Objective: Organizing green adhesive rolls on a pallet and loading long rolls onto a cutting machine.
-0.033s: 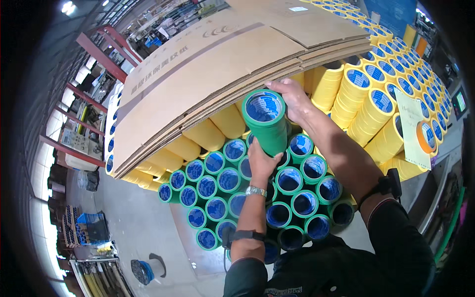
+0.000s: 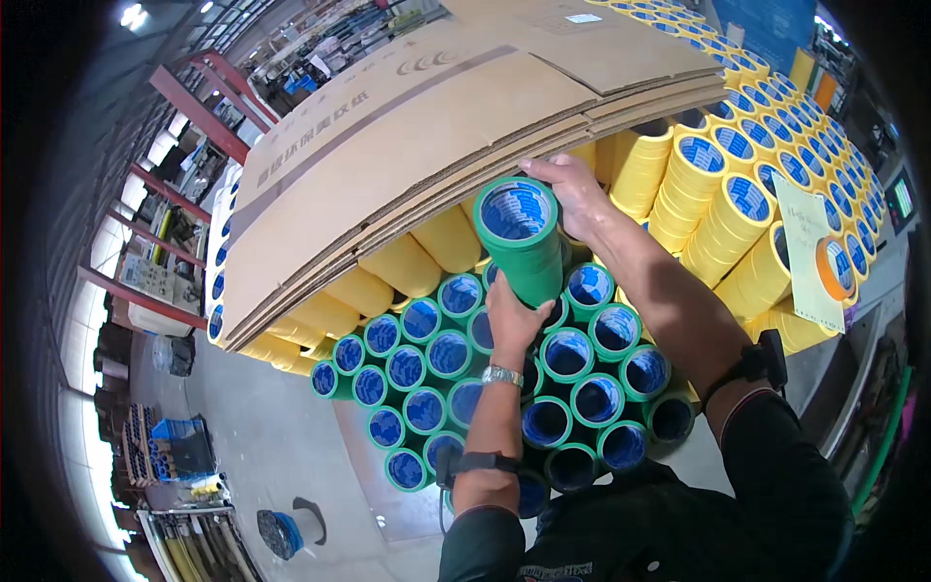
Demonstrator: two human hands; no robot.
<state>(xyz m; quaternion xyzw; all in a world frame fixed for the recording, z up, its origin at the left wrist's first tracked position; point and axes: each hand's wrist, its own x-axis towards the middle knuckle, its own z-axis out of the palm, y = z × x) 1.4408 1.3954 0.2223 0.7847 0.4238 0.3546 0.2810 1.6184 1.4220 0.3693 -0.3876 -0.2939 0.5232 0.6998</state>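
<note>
In front of me a column of green tape rolls point(image 2: 533, 267) is held tilted, its top core lined with blue printed paper. My left hand point(image 2: 512, 315) is closed round the lower near side of it. My right hand point(image 2: 572, 194) is against its upper right side, thumb along the far rim beside the cardboard edge; its other fingers are hidden behind the column. Below and around stand several more green tape columns point(image 2: 425, 409), packed close together on end. Flat brown cardboard sheets point(image 2: 407, 136) lie just beyond the held column.
Yellow tape columns point(image 2: 407, 264) stand under the cardboard, and many more yellow columns point(image 2: 700, 194) fill the right side. A paper note point(image 2: 805, 252) and an orange tape roll point(image 2: 835, 269) hang there. On the floor at lower left lies a blue-wrapped spool point(image 2: 281, 533).
</note>
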